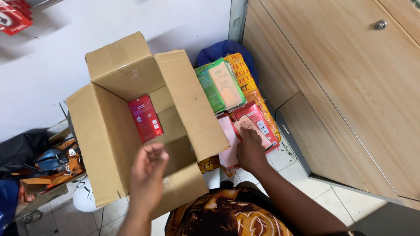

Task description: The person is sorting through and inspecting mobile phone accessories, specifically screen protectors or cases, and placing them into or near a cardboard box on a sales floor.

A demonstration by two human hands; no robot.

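Left hand (148, 168) over open cardboard box (105, 131), grip loose, empty. Right hand (250, 150) flat on glossy red pack (258, 122), no grasp. Flat red pack inside (145, 118), leaning on box wall.

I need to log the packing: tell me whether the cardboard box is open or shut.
Open. The cardboard box has its flaps spread outward, and one red packet shows inside it.

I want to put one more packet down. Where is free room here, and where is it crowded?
The brown cardboard box has a bare bottom beside the single red flat packet. White floor tiles by the wooden cabinet are free. It is crowded at the right hand, among stacked red packets and green packets.
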